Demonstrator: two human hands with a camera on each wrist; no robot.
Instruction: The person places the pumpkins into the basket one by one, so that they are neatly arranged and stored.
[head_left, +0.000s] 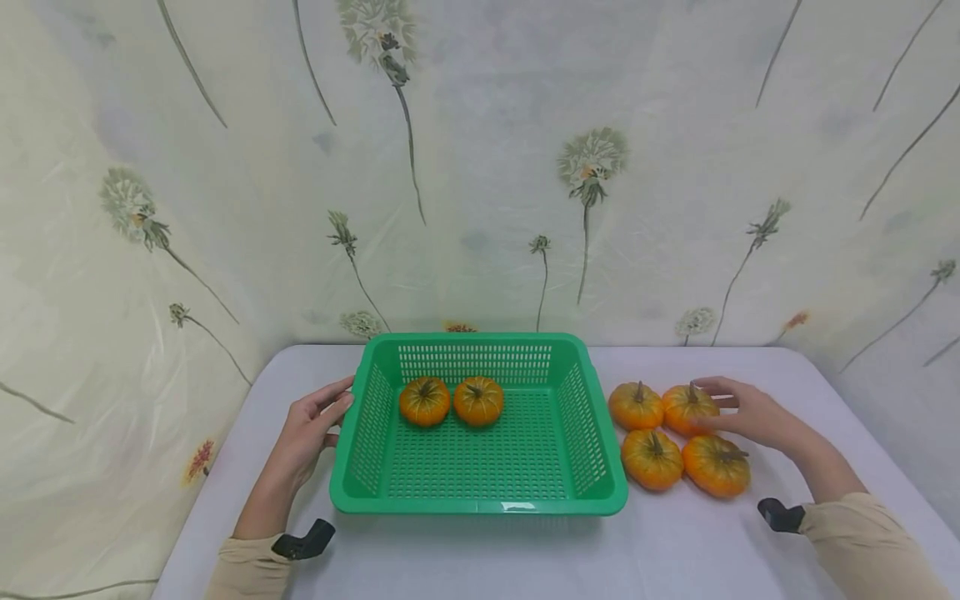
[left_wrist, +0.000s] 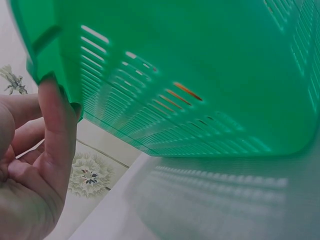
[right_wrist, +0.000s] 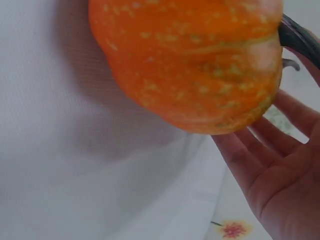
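Fingers bent, a person's left hand (head_left: pixel 306 427) grips the rim of a green basket (head_left: pixel 480 506) holding two pumpkins (head_left: pixel 478 407), while the right hand (head_left: pixel 759 412) rests unclenched fingers loosely around a back pumpkin (head_left: pixel 677 413) on the table (head_left: pixel 675 554). From where I stand, the job looks about one-third done: two of six pumpkins inside, four left clustered right of the lone basket.

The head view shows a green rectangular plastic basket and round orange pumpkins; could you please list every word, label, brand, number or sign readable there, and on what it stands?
None: no words, brands, numbers or signs can be read.
Green basket: a pale patch on its near rim is too small to tell whether it is a label or glare.
Pumpkins: no lettering shows.
Pale flower-print backdrop: plant motifs only.
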